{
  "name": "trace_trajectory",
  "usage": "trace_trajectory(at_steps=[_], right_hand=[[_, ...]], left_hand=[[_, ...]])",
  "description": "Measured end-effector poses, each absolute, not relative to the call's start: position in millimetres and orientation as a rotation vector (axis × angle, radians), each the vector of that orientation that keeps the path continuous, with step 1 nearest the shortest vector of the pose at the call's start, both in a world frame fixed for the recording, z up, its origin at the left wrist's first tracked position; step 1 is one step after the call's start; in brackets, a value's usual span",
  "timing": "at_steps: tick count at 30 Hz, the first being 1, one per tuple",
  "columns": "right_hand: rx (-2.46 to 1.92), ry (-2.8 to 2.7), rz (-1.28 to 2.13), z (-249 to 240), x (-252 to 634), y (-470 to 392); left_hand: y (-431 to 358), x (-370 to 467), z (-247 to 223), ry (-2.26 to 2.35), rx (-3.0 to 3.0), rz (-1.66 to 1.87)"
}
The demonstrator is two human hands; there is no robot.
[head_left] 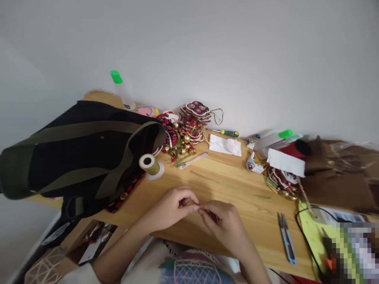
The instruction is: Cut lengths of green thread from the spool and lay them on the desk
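My left hand (180,203) and my right hand (220,217) meet fingertip to fingertip over the near part of the wooden table (237,169). Both are pinched closed; whatever lies between the fingers is too small to make out. Behind them a thin green cord (213,181) stretches across the tabletop. To the left stands a spool of gold-green cord (152,167). Blue thread snips (286,238) lie to the right of my right hand. Farther back are a white pen (194,161) and a cluster of small gold bells (183,148).
A large black bag (79,146) covers the table's left side. Stacked patterned ornaments (197,108), a white tissue (225,146) and a green-yellow screwdriver (229,133) lie along the wall. Brown packaging (334,189) and a black cable (302,228) occupy the right. An open cardboard box (72,240) sits lower left.
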State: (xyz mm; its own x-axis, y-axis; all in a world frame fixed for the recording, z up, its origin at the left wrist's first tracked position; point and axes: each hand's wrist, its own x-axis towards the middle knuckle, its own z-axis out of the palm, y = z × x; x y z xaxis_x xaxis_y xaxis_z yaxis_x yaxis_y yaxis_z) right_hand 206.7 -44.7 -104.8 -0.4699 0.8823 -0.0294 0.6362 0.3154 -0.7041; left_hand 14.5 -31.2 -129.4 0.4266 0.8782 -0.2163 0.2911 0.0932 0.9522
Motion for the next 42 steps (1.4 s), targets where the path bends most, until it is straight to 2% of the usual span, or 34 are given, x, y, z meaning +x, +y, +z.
trace_trajectory(at_steps=[8,17,25,42], right_hand=[[-1.354,-2.151,0.851,-91,207,-51],[-1.441,-1.679,0.932,-97,238,-79],[-1.386,-1.208,1.005,-100,272,-101],[-1.289,-1.134,1.074,-110,306,-105]], left_hand=[[-33,21,-110,1.116,1.523,0.731],[-49,55,-106,1.173,1.392,1.074],[-61,99,-103,1.154,1.445,1.037],[-61,124,-102,1.149,1.880,0.917]])
